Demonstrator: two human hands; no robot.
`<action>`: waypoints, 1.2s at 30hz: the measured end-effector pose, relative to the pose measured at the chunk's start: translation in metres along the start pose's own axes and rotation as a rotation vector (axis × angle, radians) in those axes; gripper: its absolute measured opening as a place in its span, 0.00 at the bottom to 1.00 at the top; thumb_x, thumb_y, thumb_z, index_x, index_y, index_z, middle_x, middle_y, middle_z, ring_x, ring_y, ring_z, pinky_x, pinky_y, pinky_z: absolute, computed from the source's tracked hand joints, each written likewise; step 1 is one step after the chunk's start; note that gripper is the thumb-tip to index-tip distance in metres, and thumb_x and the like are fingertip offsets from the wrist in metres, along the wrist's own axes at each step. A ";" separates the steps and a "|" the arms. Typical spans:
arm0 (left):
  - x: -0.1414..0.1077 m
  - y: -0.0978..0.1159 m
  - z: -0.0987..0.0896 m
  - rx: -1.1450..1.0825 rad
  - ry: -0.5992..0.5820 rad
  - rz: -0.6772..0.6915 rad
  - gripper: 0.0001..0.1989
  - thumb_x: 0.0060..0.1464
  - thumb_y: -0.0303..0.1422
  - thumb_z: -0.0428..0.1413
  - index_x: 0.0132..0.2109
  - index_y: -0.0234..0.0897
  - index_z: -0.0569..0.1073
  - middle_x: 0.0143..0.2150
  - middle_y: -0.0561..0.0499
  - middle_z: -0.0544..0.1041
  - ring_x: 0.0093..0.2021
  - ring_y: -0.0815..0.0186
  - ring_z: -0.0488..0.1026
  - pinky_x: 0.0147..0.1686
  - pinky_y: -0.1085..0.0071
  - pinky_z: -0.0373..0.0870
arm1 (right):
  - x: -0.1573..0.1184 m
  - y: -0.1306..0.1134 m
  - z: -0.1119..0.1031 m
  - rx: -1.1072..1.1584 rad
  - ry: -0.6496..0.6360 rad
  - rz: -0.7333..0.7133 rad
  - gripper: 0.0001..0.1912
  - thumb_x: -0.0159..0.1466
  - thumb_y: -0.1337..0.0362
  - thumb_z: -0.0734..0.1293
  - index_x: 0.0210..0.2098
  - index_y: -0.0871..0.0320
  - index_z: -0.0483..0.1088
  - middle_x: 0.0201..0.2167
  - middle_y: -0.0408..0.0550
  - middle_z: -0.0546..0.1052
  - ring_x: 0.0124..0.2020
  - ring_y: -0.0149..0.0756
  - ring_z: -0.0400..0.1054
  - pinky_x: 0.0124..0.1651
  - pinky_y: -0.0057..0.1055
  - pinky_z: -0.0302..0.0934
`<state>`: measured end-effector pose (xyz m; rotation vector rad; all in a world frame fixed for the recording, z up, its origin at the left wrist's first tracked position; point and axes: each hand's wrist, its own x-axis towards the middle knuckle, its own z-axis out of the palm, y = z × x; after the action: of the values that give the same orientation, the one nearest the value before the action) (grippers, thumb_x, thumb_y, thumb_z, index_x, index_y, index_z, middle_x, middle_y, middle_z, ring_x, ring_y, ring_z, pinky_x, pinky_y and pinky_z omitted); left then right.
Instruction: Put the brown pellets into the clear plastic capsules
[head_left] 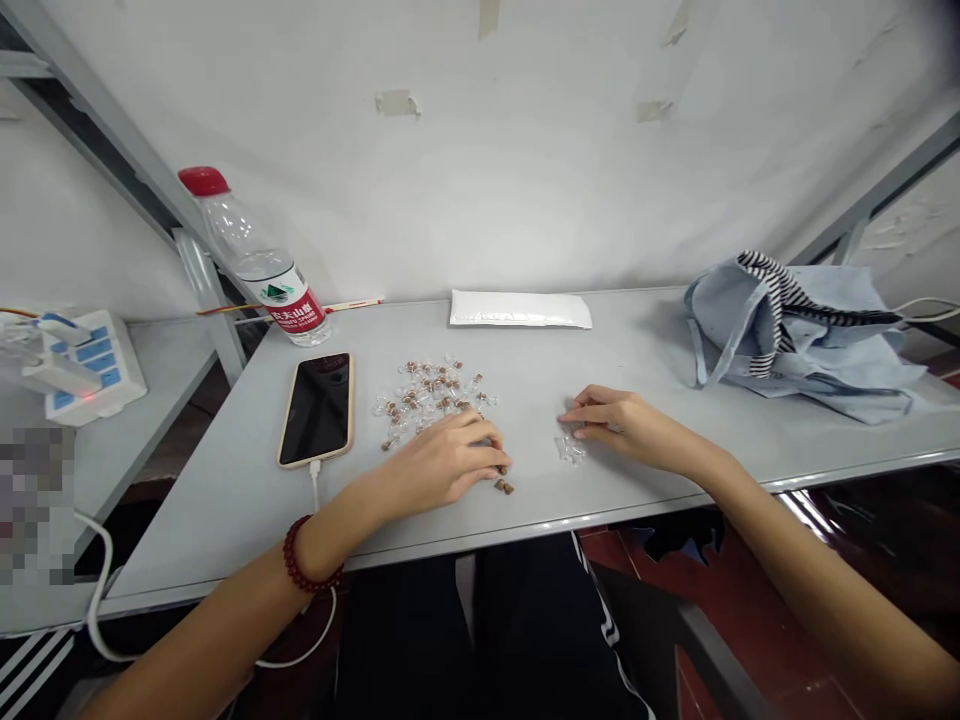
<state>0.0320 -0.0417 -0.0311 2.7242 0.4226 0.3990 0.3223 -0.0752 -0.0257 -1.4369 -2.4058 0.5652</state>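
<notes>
My left hand (457, 458) rests low over the grey table, its fingers curled down beside a few small brown pieces (504, 487). Whether its fingertips hold one of them is too small to tell. Behind that hand lies a spread of clear little pieces with brown ends (427, 392). To the right, my right hand (611, 422) has its thumb and fingertips close together at a small group of clear pieces (570, 450). Anything between those fingertips cannot be made out.
A phone (319, 410) on a white cable lies left, with a water bottle (281, 290) behind it. A white packet (520, 309) lies by the wall. A light blue cloth bag (795, 340) sits at the right. A power strip (97, 365) is far left.
</notes>
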 end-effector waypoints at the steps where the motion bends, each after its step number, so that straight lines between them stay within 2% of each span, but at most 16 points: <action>1: 0.000 0.000 0.001 0.007 0.003 -0.014 0.09 0.62 0.27 0.50 0.44 0.36 0.74 0.43 0.47 0.73 0.43 0.62 0.65 0.44 0.65 0.66 | 0.002 0.000 0.001 -0.043 0.016 -0.002 0.15 0.65 0.65 0.60 0.45 0.59 0.75 0.38 0.53 0.72 0.31 0.35 0.69 0.37 0.36 0.65; 5: 0.001 -0.001 0.004 0.054 0.040 -0.065 0.08 0.62 0.26 0.48 0.40 0.33 0.73 0.39 0.46 0.73 0.40 0.62 0.66 0.42 0.65 0.66 | 0.012 -0.002 0.002 -0.160 0.076 -0.037 0.14 0.64 0.67 0.59 0.42 0.61 0.75 0.37 0.54 0.73 0.26 0.33 0.68 0.31 0.34 0.65; 7: 0.001 -0.002 0.005 0.038 0.109 -0.077 0.08 0.62 0.25 0.48 0.41 0.33 0.72 0.39 0.45 0.73 0.41 0.62 0.67 0.43 0.64 0.67 | 0.021 -0.005 0.004 -0.142 0.140 -0.089 0.13 0.63 0.68 0.60 0.42 0.62 0.74 0.37 0.55 0.73 0.28 0.34 0.69 0.32 0.34 0.66; 10: 0.001 -0.004 0.004 -0.061 0.344 -0.147 0.07 0.61 0.25 0.49 0.43 0.33 0.71 0.40 0.45 0.74 0.41 0.64 0.70 0.42 0.66 0.69 | 0.040 -0.016 0.008 -0.039 0.253 -0.206 0.13 0.63 0.69 0.60 0.44 0.62 0.74 0.37 0.54 0.73 0.30 0.34 0.69 0.35 0.34 0.66; 13: 0.001 -0.006 0.000 -0.129 0.582 -0.299 0.05 0.58 0.26 0.53 0.41 0.35 0.72 0.38 0.47 0.76 0.37 0.66 0.73 0.35 0.71 0.70 | 0.061 -0.033 0.010 0.041 0.258 -0.306 0.13 0.63 0.69 0.61 0.44 0.62 0.74 0.37 0.53 0.74 0.30 0.33 0.68 0.33 0.34 0.65; 16: 0.001 -0.007 -0.004 -0.209 0.688 -0.415 0.03 0.55 0.27 0.56 0.38 0.35 0.73 0.36 0.49 0.77 0.35 0.66 0.74 0.34 0.71 0.71 | 0.078 -0.046 0.014 0.095 0.219 -0.347 0.14 0.64 0.69 0.61 0.46 0.61 0.74 0.38 0.53 0.73 0.31 0.33 0.68 0.34 0.34 0.65; 21: 0.001 -0.008 -0.008 -0.289 0.685 -0.413 0.03 0.56 0.28 0.55 0.38 0.35 0.74 0.36 0.48 0.77 0.37 0.65 0.74 0.39 0.68 0.72 | 0.089 -0.050 0.027 0.161 0.259 -0.422 0.13 0.66 0.70 0.59 0.47 0.59 0.72 0.37 0.52 0.71 0.34 0.34 0.68 0.35 0.34 0.66; 26: 0.001 -0.007 -0.008 -0.282 0.659 -0.374 0.03 0.56 0.28 0.55 0.37 0.36 0.73 0.35 0.48 0.78 0.36 0.65 0.74 0.38 0.68 0.72 | 0.085 -0.049 0.040 0.028 0.224 -0.425 0.15 0.66 0.73 0.56 0.45 0.59 0.71 0.36 0.51 0.70 0.32 0.32 0.66 0.33 0.31 0.66; 36: 0.002 -0.002 -0.012 -0.280 0.660 -0.387 0.02 0.54 0.25 0.56 0.35 0.34 0.73 0.34 0.49 0.77 0.35 0.67 0.74 0.37 0.71 0.72 | 0.085 -0.050 0.043 -0.030 0.308 -0.395 0.16 0.66 0.75 0.53 0.41 0.65 0.71 0.33 0.52 0.71 0.30 0.31 0.67 0.32 0.30 0.65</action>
<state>0.0291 -0.0356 -0.0211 2.1164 0.9583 1.1443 0.2256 -0.0289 -0.0366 -0.9347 -2.3579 0.1966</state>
